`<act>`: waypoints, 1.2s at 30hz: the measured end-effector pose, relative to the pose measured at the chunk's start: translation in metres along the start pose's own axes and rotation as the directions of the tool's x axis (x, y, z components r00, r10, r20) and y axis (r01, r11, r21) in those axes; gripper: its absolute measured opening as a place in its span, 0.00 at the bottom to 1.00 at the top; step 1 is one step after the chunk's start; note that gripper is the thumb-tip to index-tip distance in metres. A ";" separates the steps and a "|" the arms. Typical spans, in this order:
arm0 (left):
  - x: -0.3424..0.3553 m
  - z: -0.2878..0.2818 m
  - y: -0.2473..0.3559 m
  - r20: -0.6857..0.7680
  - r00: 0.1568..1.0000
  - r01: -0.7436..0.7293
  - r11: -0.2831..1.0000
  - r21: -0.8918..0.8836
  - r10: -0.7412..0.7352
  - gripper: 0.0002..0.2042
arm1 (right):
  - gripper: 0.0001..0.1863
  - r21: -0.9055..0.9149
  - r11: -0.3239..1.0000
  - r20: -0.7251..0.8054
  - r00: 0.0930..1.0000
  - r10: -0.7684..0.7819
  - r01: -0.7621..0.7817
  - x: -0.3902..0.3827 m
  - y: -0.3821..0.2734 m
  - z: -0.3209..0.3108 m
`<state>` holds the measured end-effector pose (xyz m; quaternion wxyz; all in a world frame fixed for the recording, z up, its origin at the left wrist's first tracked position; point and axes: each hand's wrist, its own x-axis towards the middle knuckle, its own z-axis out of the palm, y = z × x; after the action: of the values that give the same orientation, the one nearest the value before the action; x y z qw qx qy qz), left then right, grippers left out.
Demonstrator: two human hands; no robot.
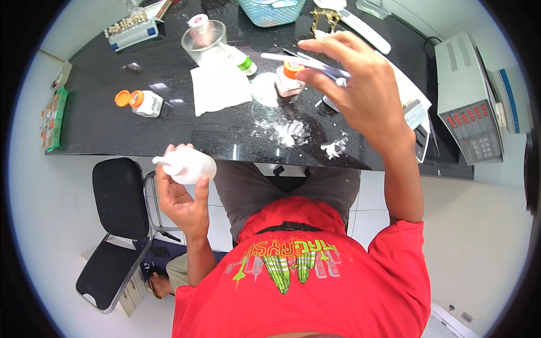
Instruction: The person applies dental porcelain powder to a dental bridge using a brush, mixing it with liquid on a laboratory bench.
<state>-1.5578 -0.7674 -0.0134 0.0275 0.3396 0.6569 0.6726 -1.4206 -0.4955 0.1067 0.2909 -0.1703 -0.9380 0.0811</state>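
Note:
My left hand [183, 205] is wrapped round a white plastic squeeze bottle [194, 166], tilted with its thin spout toward the left, just off the table's front edge. Over the right side of the table is my right hand [360, 79], its thumb and index finger spread apart. Several slim hand tools [304, 59], one pale and flat, lie between those fingers; their far ends are hidden behind the hand. Below the thumb stands a small jar with an orange lid [288, 81]. White powder [290, 132] is scattered on the black table [174, 132].
A white tissue [220, 90] lies near a glass beaker [203, 48] and a green-labelled bottle [244, 61]. An orange-capped bottle [147, 104] stands left, a blue basket [270, 14] behind. A control box [468, 101] is at right, a black chair [115, 197] at lower left.

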 end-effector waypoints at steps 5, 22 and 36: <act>0.006 0.010 0.009 0.008 1.000 0.001 1.000 -0.031 0.000 0.34 | 0.13 0.149 0.979 0.020 0.990 0.139 -0.141 -0.032 -0.001 -0.046; 0.046 0.020 0.005 -0.100 0.994 -0.051 0.998 0.022 0.053 0.27 | 0.14 0.032 0.977 0.133 0.969 0.206 -0.212 -0.053 0.044 -0.045; 0.054 0.039 -0.013 -0.304 0.888 -0.280 0.929 0.241 0.346 0.32 | 0.17 0.143 0.966 0.220 0.958 0.182 -0.217 -0.058 0.048 -0.036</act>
<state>-1.5852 -0.7055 -0.0065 -0.2284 0.3207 0.6491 0.6509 -1.3419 -0.4708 0.0938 0.1959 -0.2302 -0.9309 0.2051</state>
